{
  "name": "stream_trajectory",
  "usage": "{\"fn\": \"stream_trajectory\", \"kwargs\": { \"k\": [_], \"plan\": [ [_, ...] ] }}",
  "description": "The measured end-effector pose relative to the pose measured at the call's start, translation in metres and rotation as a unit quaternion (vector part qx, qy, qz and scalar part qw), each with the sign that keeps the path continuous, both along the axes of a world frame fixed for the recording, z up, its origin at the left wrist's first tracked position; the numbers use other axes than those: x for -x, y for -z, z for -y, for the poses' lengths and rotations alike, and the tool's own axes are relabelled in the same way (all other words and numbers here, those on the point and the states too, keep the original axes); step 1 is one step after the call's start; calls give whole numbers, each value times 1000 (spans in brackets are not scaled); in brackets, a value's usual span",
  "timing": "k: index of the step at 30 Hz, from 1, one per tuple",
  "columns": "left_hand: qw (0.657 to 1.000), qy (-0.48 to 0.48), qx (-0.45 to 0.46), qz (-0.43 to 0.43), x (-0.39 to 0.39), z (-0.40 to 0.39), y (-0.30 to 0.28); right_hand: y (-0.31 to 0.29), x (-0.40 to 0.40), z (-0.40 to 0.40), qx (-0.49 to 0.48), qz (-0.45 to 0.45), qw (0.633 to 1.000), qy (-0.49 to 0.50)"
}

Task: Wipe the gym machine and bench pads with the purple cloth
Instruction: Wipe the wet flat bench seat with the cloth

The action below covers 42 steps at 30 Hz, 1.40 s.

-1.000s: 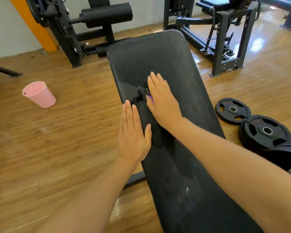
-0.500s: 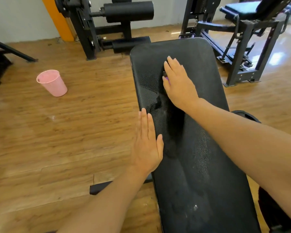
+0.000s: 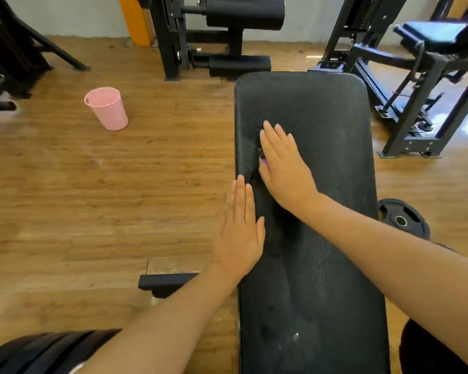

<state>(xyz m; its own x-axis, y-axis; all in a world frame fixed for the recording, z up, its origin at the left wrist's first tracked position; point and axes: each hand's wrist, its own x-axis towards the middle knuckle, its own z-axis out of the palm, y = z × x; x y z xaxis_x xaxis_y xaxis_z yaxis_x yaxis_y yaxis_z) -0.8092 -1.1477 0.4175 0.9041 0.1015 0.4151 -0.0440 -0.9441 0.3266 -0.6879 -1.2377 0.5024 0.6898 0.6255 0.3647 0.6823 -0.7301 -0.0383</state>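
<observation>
Pressing flat on the bench pad [image 3: 322, 109], the right hand [image 3: 284, 168] lies at centre frame with fingers straight and together, released rather than clenched. The cloth [image 3: 264, 162] sits beneath this palm; only a small purple edge shows at the hand's left side, so its full extent cannot be told. The left hand [image 3: 239, 233] rests just below and to the left, also flat with straight fingers, on the pad's left edge, holding nothing. The two hands lie near each other but apart.

Pad surface: black, textured, with a damp sheen around the right hand and in the lower centre of the frame.

Containers: one pink bucket [image 3: 107, 109] stands upright on the wooden floor [image 3: 119, 184] at upper left, well apart from the pad. Its interior shows pink wall only; contents cannot be told.

Other items: black machine [image 3: 227, 31] with roller pads at top centre; a second machine frame [image 3: 422, 85] at upper right; one weight plate [image 3: 405, 220] flat on the floor at the pad's right edge.
</observation>
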Motion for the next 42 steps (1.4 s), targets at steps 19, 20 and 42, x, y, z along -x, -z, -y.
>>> {"fn": "stream_trajectory", "kwargs": {
  "k": [19, 20, 42],
  "plan": [
    [994, -84, 59, 32, 16, 33, 16, -13, -27, -31, 2, -29, 990, -136],
    [994, -80, 65, 33, 16, 32, 16, -18, -34, -51, 4, -24, 991, -131],
    [988, 150, -8, -47, 22, -57, -26, 3, -2, -21, -53, -32, 995, -82]
  ]
}}
